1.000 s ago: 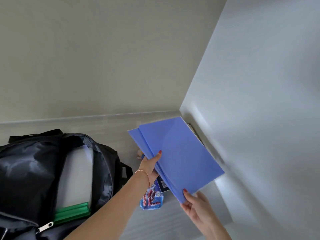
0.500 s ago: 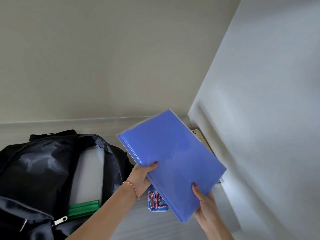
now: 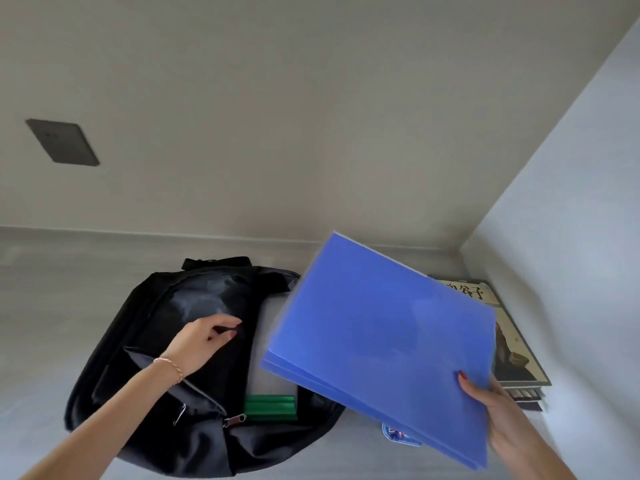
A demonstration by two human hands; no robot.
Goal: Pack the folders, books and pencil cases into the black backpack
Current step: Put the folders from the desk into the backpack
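While the open black backpack [image 3: 194, 341] holds a green folder [image 3: 270, 407], blue folders [image 3: 381, 341] hover

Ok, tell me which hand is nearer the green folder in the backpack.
Left. The left hand grips the black backpack flap just above and left of the green folder; the right hand is farther off to the right, holding the blue folders.

Beige wall [image 3: 311, 116] bears a dark switch plate [image 3: 62, 142] above a grey surface [image 3: 52, 306].
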